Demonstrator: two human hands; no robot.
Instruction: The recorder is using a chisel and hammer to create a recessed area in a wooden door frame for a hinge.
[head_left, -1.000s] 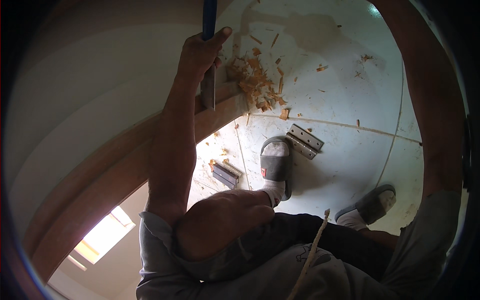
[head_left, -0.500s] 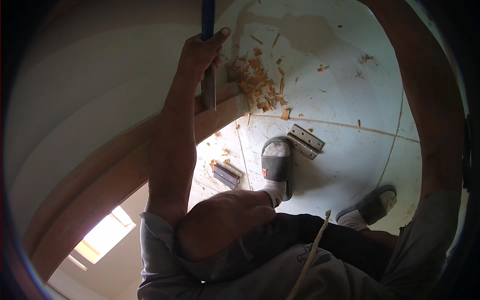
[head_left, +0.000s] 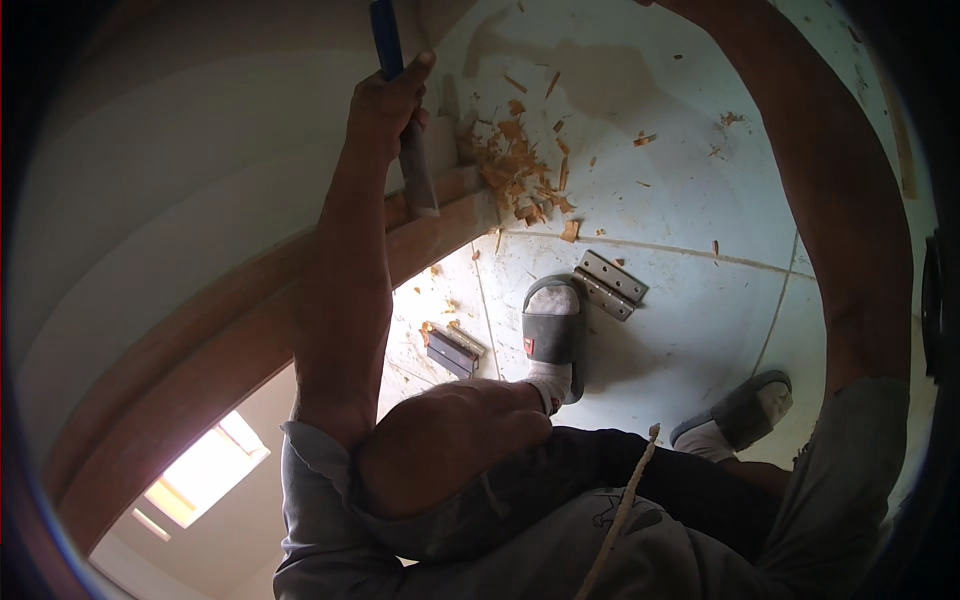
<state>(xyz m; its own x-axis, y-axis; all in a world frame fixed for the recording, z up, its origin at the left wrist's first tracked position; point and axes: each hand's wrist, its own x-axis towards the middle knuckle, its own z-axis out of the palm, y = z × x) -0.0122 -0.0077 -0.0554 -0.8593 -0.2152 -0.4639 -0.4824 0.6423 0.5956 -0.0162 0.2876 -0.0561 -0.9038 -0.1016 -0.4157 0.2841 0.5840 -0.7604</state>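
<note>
One L hand (head_left: 388, 105) is clamped round a chisel (head_left: 415, 172), fingers wrapped on it where blue handle meets blade, thumb sticking out. Blade angles down, tip at far end of the wood frame (head_left: 200, 370). R hand (head_left: 672, 4) is off to the R of frame, mostly cut off by view's top edge, so can't tell if its fingers are apart, together or gripping. Pile of shavings (head_left: 514, 165) sits on the tile floor (head_left: 690, 190) just past frame's end, w/ loose chips (head_left: 643, 139) farther R of it. Dark oblong pc (head_left: 450, 353) lies near frame, R side; metal hinge (head_left: 608, 285) w/ holes is farther R of frame, right beside L sandal (head_left: 553, 338). R sandal (head_left: 738, 418) is well R of frame.
</note>
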